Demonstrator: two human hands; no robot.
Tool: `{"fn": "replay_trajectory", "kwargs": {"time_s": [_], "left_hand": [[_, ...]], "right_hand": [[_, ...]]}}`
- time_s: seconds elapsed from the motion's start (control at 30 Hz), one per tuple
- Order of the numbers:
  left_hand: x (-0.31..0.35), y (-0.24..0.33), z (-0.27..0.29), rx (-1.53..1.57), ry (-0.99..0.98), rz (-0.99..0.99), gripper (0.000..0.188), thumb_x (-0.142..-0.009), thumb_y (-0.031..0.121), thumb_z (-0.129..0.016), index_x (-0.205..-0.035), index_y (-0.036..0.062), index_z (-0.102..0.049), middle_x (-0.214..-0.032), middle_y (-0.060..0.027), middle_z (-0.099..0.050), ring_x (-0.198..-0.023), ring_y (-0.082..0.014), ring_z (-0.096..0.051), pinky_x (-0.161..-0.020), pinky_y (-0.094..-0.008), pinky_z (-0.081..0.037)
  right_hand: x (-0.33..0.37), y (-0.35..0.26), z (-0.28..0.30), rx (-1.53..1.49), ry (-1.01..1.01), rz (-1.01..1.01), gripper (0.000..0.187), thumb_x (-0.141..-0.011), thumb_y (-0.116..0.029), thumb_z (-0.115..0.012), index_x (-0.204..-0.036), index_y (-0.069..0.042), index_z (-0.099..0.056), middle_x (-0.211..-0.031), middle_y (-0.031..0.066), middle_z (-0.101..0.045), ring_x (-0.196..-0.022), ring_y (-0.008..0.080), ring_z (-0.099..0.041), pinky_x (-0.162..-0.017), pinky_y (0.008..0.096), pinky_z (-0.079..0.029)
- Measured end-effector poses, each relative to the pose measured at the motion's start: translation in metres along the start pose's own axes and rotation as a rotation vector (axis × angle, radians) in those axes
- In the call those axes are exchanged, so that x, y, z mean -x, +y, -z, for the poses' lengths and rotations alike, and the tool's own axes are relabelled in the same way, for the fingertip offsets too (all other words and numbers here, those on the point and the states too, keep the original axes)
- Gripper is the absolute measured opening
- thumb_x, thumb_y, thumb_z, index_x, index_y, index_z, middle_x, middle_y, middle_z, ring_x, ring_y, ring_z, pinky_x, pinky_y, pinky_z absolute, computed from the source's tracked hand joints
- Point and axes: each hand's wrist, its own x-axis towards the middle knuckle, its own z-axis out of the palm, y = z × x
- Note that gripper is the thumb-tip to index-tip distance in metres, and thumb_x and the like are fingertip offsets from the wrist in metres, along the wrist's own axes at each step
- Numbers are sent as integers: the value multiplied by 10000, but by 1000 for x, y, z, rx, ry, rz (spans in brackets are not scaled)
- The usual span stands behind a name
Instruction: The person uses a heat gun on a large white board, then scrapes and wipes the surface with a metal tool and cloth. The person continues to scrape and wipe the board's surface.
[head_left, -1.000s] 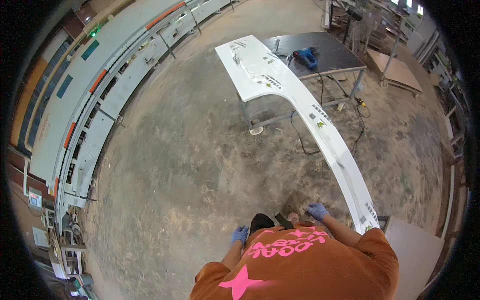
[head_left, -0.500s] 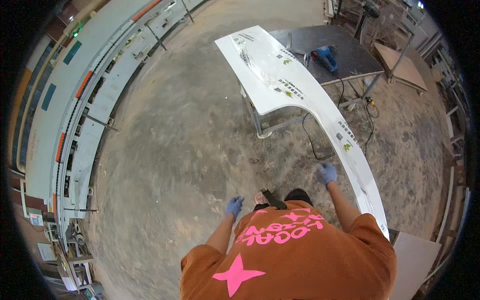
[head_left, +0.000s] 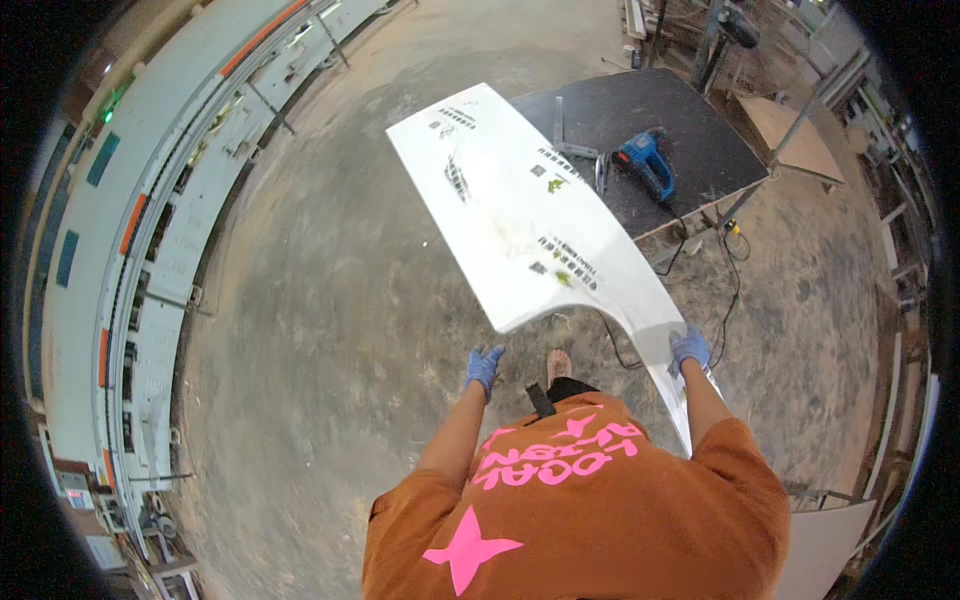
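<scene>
A large white panel (head_left: 520, 215), wide at its far end and curving into a narrow strip near me, extends from the dark-topped table (head_left: 700, 120) towards my body. Printed marks and green patches dot its film-covered face. My right hand (head_left: 690, 348), in a blue-grey glove, grips the narrow strip by its right edge; the fingers underneath are hidden. Gloved likewise, my left hand (head_left: 484, 369) is raised off the panel, just short of its near left corner, fingers spread and nothing in them.
On the table lie a blue power tool (head_left: 648, 165) and a metal square (head_left: 568, 135). The tool's black cable (head_left: 738, 290) trails onto the floor. A long white machine (head_left: 165, 200) runs along the left. Behind the table, a wooden board (head_left: 785, 140) leans at the right.
My right hand has come onto the panel's narrow strip and closed there. The panel has shifted nearer and leftward, uncovering more tabletop. My left hand has moved forward and its fingers have spread.
</scene>
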Motion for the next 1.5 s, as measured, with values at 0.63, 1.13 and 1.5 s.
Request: {"fn": "replay_trajectory", "kwargs": {"time_s": [0.63,1.13,1.5], "left_hand": [[-68,34,-32,-1,88,234,448,-870,318,-684,-1179,90,-451,-1025,-90,-580,-767,-237,-597,-600,-348,-550],[-19,33,-22,-233,281,15,682,-828,238,-740,-1361,-3,-390,-1275,-209,-556,-1149,-272,-550,-993,-379,-424],[52,-27,67,-309,475,214,576,-856,329,-695,-1284,-5,-502,-1237,-186,-610,-1155,-270,-577,-992,-346,-435]], "right_hand": [[-87,-29,-17,-113,-446,-61,824,-793,-716,-522,-1263,-41,-571,-1268,230,-584,-1193,380,-552,-995,440,-435],[-252,-323,47,-213,-159,204,689,-799,-515,-663,-1376,-173,-503,-1387,116,-516,-1269,303,-489,-1009,465,-415],[-301,-369,-14,-153,-200,138,612,-833,-462,-631,-1315,-97,-532,-1304,167,-565,-1131,336,-592,-932,447,-490]]}}
